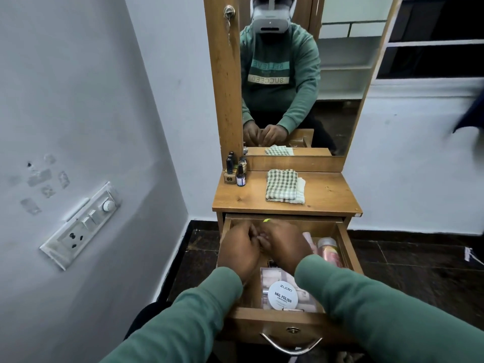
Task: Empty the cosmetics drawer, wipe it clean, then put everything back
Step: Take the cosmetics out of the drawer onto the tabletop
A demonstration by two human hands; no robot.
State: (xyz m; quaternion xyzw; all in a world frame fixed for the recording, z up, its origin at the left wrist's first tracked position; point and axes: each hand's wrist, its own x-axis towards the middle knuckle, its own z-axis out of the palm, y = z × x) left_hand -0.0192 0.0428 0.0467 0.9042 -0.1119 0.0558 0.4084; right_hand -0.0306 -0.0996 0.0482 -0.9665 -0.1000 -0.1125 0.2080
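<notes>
Left grip point(239, 247) and right grip point(284, 243) meet curled at drawer point(352, 256) rear, hold indeterminate; pink bottle point(330, 252) lies nearest right grip.

Green-white checked cloth point(282, 188); green sleeves point(366, 305); pink bottle point(330, 251); brown wooden drawer point(275, 320).

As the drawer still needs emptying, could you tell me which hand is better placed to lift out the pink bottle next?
Right, I think. The right hand is beside the pink bottle along the right wall of the drawer, while the left hand would need to cross over it.
</notes>
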